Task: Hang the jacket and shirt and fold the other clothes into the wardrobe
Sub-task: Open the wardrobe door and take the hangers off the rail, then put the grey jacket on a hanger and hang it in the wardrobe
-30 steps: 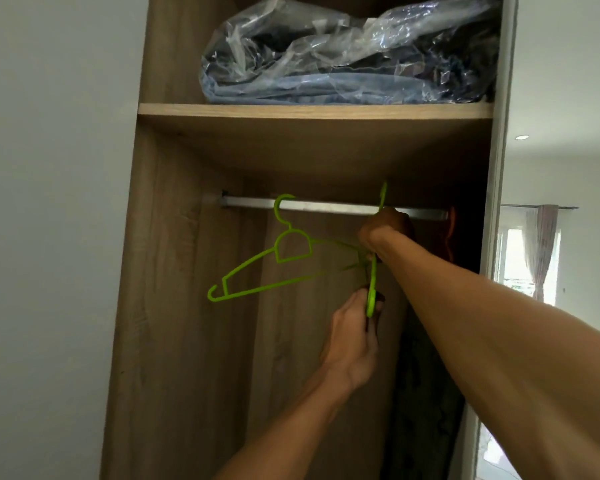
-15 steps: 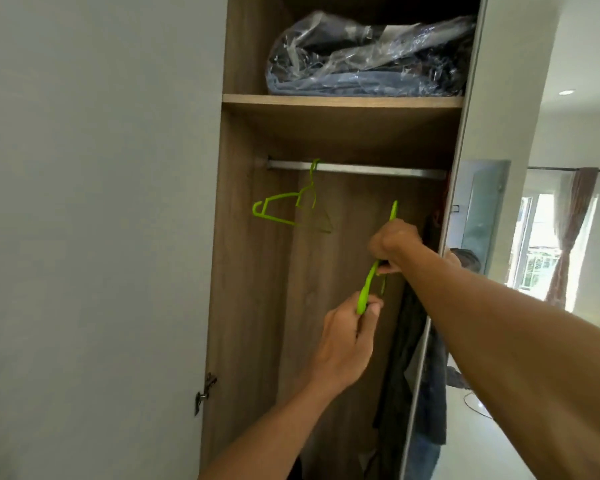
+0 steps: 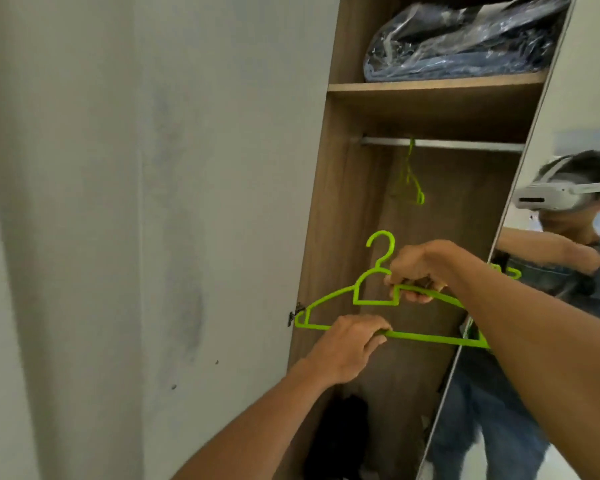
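Wall: a plain pale wall is seen on the left, beside the open wardrobe.
Left hand: the left hand is closed around the bottom bar of the green hanger.
Green hanger: the green hanger is held flat and wide in front of the wardrobe now; a second ago it was up by the rail and seen edge-on. It has been taken off and brought down.
Right hand: the right hand is clenched on the hanger's right shoulder, just beside the hook.
Rail: one more green hanger is left hanging on the metal rail, turned since a second ago.
Shelf: a plastic-wrapped bundle is kept on the shelf above.
Mirror door: the person is shown in the mirror door on the right.
Jacket and shirt: none can be seen for sure; something dark at the wardrobe bottom cannot be made out.
Meaning: a hanger is ready, so a jacket or shirt is probably to be put on it next.
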